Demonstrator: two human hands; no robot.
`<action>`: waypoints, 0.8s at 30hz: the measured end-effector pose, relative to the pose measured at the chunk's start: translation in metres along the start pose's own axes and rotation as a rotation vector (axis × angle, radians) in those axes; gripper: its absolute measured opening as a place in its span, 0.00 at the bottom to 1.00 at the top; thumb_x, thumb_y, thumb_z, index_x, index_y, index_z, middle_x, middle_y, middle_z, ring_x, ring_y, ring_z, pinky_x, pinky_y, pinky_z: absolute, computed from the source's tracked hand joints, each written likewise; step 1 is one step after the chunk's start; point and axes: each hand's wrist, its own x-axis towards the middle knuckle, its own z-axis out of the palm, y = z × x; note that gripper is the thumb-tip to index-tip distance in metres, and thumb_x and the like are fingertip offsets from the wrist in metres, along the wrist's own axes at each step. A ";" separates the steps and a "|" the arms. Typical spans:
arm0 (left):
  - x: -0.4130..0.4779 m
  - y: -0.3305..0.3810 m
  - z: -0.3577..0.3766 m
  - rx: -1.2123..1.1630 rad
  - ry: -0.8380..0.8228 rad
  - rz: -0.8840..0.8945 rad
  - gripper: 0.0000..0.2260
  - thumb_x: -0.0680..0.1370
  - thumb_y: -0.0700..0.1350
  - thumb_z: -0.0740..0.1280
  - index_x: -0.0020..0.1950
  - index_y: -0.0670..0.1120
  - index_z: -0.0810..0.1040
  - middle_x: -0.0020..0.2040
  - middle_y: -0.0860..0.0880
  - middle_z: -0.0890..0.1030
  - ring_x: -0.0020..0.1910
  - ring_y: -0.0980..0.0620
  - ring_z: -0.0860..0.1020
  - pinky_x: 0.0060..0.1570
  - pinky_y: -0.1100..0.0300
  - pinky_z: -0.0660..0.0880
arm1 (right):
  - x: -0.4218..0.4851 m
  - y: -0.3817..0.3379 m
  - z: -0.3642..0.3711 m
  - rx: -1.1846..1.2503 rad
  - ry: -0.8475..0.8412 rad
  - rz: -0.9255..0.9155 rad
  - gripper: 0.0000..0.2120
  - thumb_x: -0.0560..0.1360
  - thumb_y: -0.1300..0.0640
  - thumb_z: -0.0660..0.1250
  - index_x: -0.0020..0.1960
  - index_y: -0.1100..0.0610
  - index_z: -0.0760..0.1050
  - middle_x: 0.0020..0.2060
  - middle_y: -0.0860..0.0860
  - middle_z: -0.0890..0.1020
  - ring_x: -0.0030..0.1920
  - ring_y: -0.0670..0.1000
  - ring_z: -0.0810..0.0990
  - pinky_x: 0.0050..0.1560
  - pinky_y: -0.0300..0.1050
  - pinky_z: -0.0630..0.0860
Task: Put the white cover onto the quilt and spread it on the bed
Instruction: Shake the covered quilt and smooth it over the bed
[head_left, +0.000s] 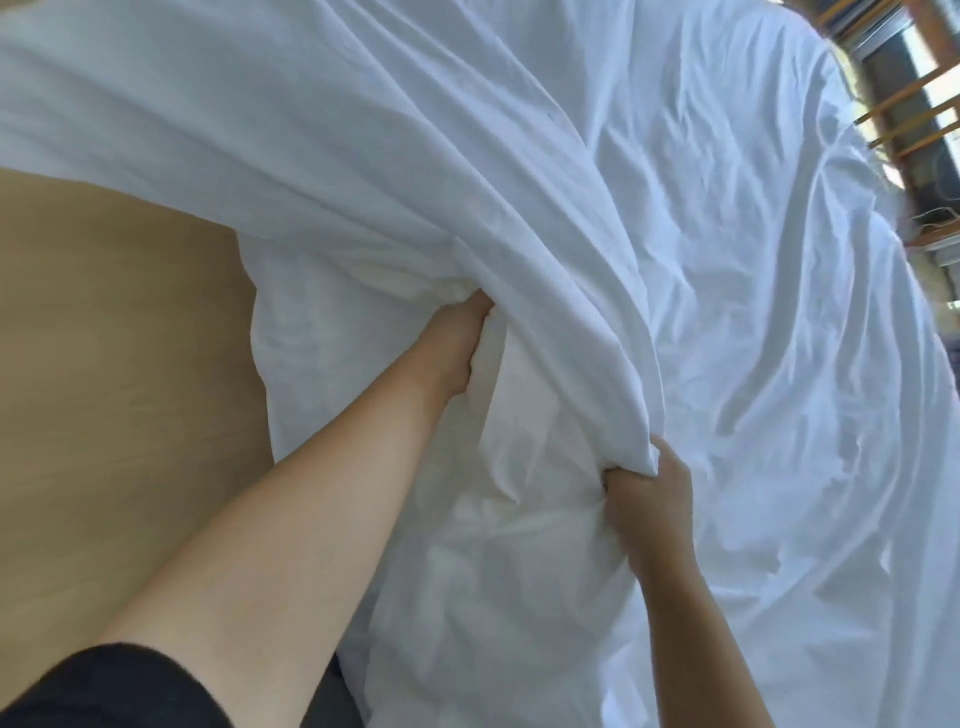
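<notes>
Pale wood floor is showing at the left and window frames at the top right, while the white cover is filling nearly everything between, lying rumpled over the bed and lifting in a broad fold toward the hands. The left hand is reaching under that fold with its fingers clenched on a wad of cloth, and the right hand is gripping a bunched edge of the cover in a closed fist just beside it. By the look of it, the person is working the cover along the quilt (the creamier, puffier cloth between the hands is probably it), so the covering step is under way and the spreading is not yet begun. Next, the move is probably calling for pulling the cover further down and seating the quilt's corner inside. White on white is making the two layers hard to separate; the left fingertips are lying buried in the fold, the bed itself is lying hidden, and the cover's opening is not showing.
</notes>
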 end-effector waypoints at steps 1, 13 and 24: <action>-0.003 -0.003 -0.005 0.016 0.043 0.034 0.08 0.79 0.45 0.63 0.50 0.43 0.80 0.44 0.45 0.83 0.44 0.45 0.82 0.43 0.56 0.77 | 0.003 0.001 -0.001 -0.014 -0.002 0.041 0.17 0.55 0.59 0.55 0.41 0.53 0.73 0.34 0.50 0.76 0.35 0.50 0.73 0.34 0.43 0.68; -0.059 -0.008 -0.023 0.003 0.219 0.330 0.05 0.77 0.43 0.62 0.43 0.46 0.76 0.38 0.48 0.79 0.39 0.48 0.78 0.42 0.58 0.75 | -0.005 -0.107 0.038 -0.337 -0.158 -0.333 0.46 0.67 0.34 0.68 0.76 0.42 0.46 0.76 0.48 0.50 0.76 0.51 0.48 0.73 0.58 0.52; -0.049 -0.005 -0.036 0.047 0.212 0.256 0.10 0.80 0.50 0.62 0.49 0.45 0.77 0.43 0.46 0.80 0.41 0.49 0.80 0.45 0.55 0.76 | 0.066 -0.102 0.039 -0.418 0.104 -0.328 0.11 0.78 0.51 0.59 0.47 0.59 0.65 0.39 0.56 0.73 0.49 0.63 0.76 0.43 0.47 0.65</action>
